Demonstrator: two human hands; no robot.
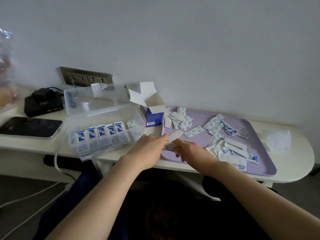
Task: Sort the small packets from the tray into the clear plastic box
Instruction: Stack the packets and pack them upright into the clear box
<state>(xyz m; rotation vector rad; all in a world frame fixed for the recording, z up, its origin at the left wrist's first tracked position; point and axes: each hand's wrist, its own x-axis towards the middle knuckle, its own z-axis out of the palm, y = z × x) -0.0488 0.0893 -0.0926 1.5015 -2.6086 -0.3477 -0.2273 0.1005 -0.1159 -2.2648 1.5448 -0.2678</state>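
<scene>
A lilac tray [204,116] lies on the white table, strewn with several small white-and-blue packets [214,124]. Left of it stands the clear plastic box [103,116], lid raised, with a row of blue-and-white packets [98,137] upright along its front wall. At the tray's front left corner my left hand [147,149] and my right hand [188,149] meet. Together they grip a small stack of packets [170,146] between their fingers; most of the stack is hidden by the fingers.
An opened blue-and-white carton [153,111] stands between box and tray. A phone [29,127] and a black charger block [43,103] lie at the left, below a wall socket [86,77]. Crumpled clear wrapping [277,139] sits right of the tray. Cables hang below the table.
</scene>
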